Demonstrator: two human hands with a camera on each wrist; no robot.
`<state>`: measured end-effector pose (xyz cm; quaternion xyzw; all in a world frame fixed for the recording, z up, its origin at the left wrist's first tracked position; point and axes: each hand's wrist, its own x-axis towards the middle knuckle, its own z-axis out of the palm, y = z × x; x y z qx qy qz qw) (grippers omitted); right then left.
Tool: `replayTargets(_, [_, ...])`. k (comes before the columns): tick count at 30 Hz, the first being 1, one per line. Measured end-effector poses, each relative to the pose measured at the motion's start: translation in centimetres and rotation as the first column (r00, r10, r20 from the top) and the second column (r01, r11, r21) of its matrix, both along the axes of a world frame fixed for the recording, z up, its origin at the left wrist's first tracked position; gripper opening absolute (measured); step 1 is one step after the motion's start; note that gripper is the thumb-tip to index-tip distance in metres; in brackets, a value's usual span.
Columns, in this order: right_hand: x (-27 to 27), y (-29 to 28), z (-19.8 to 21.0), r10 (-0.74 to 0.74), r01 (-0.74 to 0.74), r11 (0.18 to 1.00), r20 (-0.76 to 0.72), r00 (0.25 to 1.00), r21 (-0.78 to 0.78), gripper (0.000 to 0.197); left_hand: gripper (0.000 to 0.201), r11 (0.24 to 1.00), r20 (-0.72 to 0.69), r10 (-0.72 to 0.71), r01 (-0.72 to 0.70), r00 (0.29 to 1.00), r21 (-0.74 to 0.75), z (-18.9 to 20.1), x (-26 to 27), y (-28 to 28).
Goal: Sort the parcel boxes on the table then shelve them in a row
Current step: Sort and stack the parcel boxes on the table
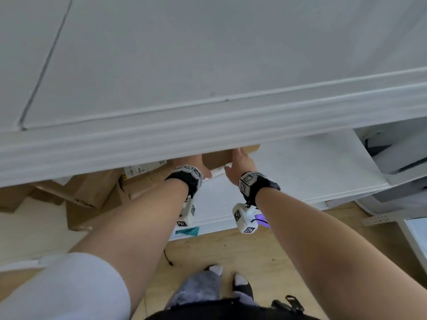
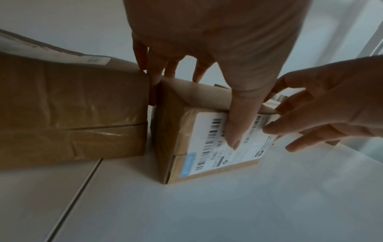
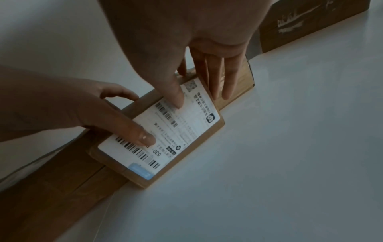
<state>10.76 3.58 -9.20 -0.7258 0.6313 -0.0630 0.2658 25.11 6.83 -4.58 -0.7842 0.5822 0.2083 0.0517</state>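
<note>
A small box with a white label is held on the white shelf, just beside a bigger box. It is gripped by the left hand, thumb on the label, fingers behind, and likewise pinched by the right hand from the other side.

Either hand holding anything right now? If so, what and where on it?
Both hold the small labelled box on the shelf: left hand over its top, thumb on the label; right hand at its right end.
</note>
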Motion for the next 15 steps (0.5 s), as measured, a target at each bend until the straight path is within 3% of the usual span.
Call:
replayTargets(4, [-1.0, 1.0, 0.0, 0.018, -0.017, 0.999, 0.019, 1.0, -0.034, 0.065, 0.107, 0.999, 0.146, -0.027, 0.032, 0.989, -0.034, -0.6, -0.8, 0.4])
replayTargets(15, [-4.9, 3.0, 3.4, 0.22, -0.236, 0.961, -0.123, 0.968, -0.144, 0.086, 0.119, 0.997, 0.163, -0.001, 0.014, 0.987, -0.079, 1.2, -4.1, 4.6])
